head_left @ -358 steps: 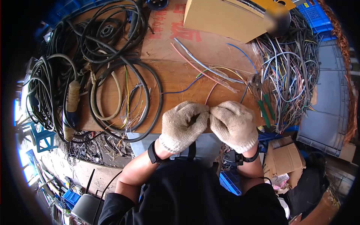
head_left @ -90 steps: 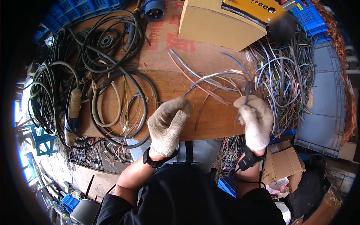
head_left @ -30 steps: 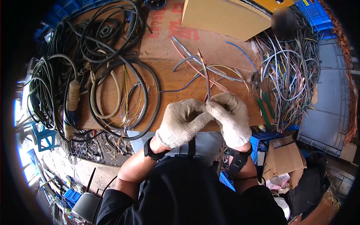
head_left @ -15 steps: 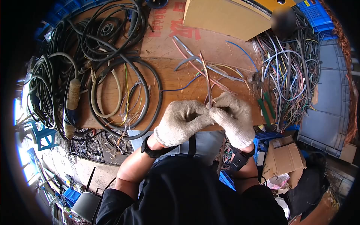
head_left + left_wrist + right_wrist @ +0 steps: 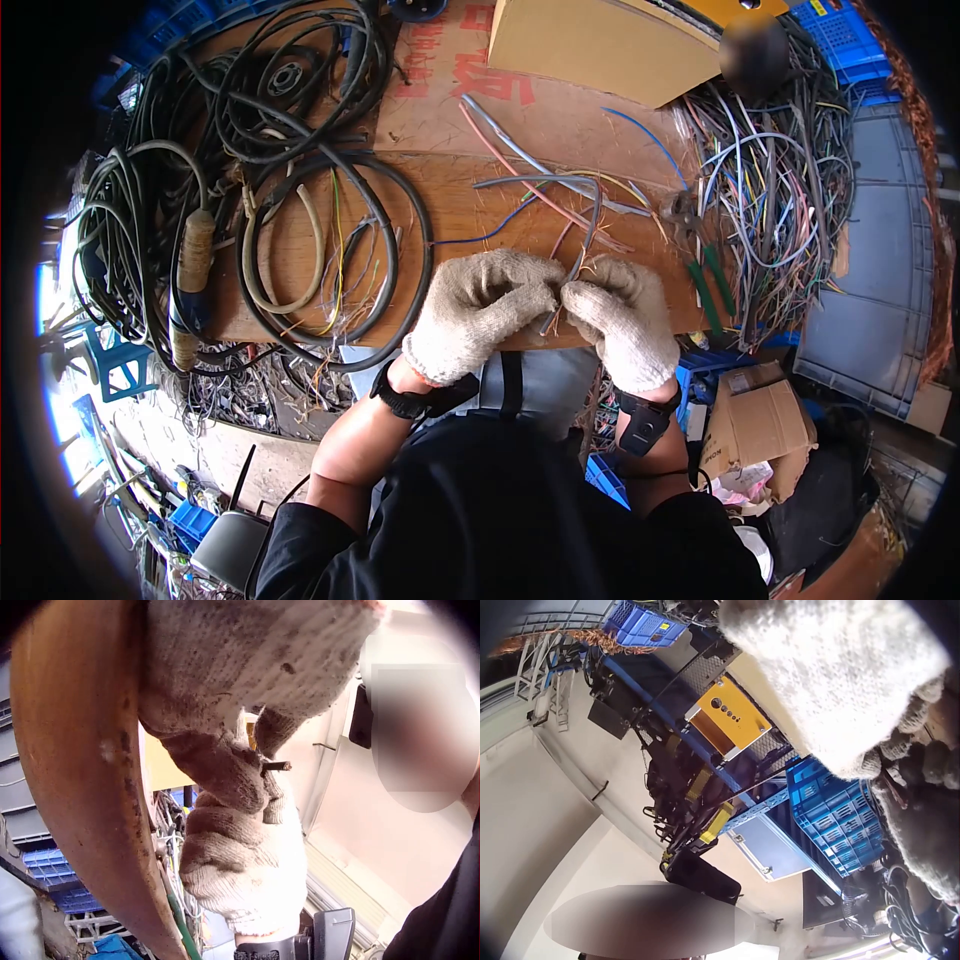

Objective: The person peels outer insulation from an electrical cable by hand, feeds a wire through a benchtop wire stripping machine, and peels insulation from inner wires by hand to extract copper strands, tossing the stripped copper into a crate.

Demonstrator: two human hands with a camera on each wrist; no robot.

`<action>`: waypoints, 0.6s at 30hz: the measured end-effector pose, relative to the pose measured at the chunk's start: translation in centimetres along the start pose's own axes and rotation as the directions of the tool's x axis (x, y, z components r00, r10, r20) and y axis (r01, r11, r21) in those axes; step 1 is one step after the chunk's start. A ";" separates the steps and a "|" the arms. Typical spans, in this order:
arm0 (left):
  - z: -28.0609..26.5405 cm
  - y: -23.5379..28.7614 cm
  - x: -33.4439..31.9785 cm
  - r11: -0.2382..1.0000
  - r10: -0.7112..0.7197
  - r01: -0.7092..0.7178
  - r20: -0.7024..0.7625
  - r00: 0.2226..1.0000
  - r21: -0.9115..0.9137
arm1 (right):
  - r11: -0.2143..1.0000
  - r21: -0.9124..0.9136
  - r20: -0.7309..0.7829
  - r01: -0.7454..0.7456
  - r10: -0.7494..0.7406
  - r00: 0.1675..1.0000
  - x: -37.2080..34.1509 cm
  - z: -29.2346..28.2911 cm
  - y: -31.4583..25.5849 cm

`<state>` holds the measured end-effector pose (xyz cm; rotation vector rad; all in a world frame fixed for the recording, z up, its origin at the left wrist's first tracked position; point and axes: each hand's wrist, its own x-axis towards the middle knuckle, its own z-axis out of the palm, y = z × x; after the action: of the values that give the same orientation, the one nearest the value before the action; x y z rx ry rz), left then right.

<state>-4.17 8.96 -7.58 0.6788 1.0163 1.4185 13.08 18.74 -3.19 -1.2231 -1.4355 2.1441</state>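
Where the table ends (near edge), both hands pinch a grey wire.

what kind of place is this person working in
Probably a workshop dealing with scrap cable: there are coiled black cables, a big tangled heap of wires, and green-handled pliers lying near that heap.

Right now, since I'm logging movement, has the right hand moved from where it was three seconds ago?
Yes. Against the wire pile in the head view, the right hand has moved left, away from it.
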 end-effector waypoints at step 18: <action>0.0 0.6 -0.1 0.988 -0.148 0.150 0.035 0.988 -0.042 | 0.966 -0.202 -0.035 0.159 -0.169 0.985 -0.2 0.3 0.2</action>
<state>-4.47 8.91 -7.05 0.5790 0.9873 1.2927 12.97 18.33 -3.20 -1.1696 -1.6977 1.8840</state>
